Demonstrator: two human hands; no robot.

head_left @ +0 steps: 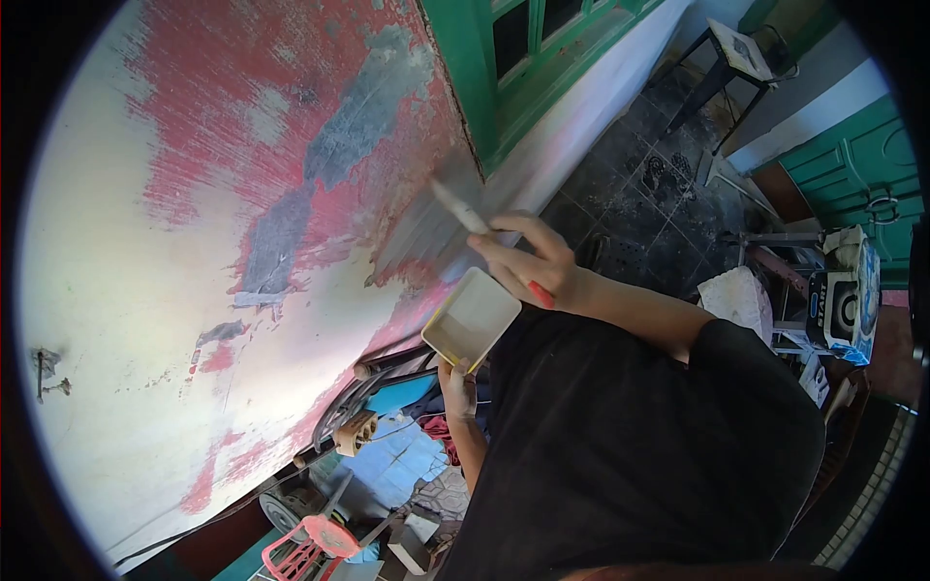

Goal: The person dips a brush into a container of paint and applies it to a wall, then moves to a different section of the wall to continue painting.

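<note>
Black sleeve fills lower right; I see left hand gripping the tray, right hand closed on the scraper. Tilting could spill filler; heavy pressure may gouge the wall.

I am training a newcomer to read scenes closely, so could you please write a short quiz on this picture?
1. What does the left hand hold? A: a hammer. B: a small rectangular tray. C: a bucket.
2. True or false: the right hand is empty.
3. Fill in: the frame beside the patched wall is painted ____.

Key: 1 B. 2 False: it grips a red-handled tool. 3 green.
</note>
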